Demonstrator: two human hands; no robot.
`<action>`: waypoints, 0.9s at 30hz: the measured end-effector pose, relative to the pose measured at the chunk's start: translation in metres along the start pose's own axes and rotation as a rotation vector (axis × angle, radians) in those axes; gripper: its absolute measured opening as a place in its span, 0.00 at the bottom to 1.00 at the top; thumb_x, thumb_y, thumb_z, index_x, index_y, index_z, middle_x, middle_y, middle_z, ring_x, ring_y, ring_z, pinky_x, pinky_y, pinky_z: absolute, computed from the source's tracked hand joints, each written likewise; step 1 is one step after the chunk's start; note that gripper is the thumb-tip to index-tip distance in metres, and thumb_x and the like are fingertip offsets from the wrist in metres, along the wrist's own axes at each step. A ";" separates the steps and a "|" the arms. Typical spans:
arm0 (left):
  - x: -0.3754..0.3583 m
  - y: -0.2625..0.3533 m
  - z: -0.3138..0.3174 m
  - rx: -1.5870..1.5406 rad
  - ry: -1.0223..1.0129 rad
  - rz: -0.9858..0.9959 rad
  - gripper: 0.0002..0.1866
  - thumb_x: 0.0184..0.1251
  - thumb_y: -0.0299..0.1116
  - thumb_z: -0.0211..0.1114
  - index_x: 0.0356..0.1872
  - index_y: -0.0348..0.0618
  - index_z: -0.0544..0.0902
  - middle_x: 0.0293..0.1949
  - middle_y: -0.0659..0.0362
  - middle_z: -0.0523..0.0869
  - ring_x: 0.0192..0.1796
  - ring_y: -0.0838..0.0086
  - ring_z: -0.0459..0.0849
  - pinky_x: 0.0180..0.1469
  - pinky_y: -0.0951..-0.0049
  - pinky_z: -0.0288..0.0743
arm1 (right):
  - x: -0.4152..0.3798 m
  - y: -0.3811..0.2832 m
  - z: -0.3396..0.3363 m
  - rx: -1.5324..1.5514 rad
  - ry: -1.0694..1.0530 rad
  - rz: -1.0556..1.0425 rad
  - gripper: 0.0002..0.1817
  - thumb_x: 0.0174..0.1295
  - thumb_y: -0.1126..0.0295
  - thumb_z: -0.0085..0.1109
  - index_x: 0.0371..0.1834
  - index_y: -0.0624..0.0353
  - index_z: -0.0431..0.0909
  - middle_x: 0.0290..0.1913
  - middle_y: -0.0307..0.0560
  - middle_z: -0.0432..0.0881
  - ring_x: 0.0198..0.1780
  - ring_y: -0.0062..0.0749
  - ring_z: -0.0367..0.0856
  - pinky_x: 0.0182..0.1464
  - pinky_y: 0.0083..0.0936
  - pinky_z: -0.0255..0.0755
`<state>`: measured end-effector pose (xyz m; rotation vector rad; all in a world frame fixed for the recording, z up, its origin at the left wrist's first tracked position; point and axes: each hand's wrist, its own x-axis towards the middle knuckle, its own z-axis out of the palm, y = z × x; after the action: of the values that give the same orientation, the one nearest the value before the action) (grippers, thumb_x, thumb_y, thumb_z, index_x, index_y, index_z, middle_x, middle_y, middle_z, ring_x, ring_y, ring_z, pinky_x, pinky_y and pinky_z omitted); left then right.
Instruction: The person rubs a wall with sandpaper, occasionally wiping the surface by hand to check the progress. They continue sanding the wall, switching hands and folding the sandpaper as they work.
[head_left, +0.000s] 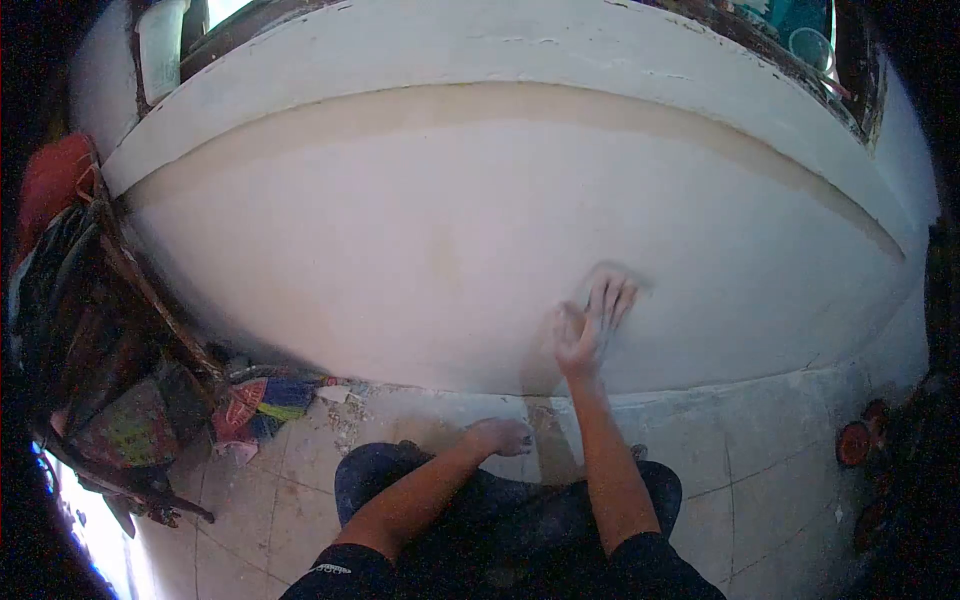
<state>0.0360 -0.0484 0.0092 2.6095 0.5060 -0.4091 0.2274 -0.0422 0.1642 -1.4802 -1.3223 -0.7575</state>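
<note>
A white, dusty wall panel (430, 230) fills the middle of the view. Against its lower right part, my right hand (605, 305) presses with the fingers together and the thumb bent. Under the fingers is a thin grey piece that looks like sandpaper; most of it is hidden and its edge is blurred. White dust coats these fingers. My left hand (500, 437) hangs in front of my left knee, off the wall, with its fingers curled in and nothing visible in them.
A ledge (540, 45) juts out above the panel, with a clear plastic cup (811, 47) at its right. Cloths and bags (130, 430) are heaped on the left. Crumbs of debris (345, 412) lie on the tiled floor (690, 450) by the wall. Reddish round objects (853, 443) stand at right.
</note>
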 end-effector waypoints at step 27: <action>-0.219 0.263 -0.184 -1.276 1.131 1.202 0.06 0.65 0.35 0.73 0.30 0.49 0.86 0.35 0.62 0.80 0.37 0.70 0.75 0.42 0.70 0.64 | -0.037 -0.009 0.014 0.016 -0.027 -0.010 0.56 0.58 0.47 0.72 0.82 0.66 0.53 0.84 0.67 0.47 0.84 0.73 0.32 0.79 0.69 0.33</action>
<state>-0.0134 -0.2408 0.3438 1.2014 -0.4524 1.3373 0.2087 -0.0428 0.1286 -1.4769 -1.3539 -0.7339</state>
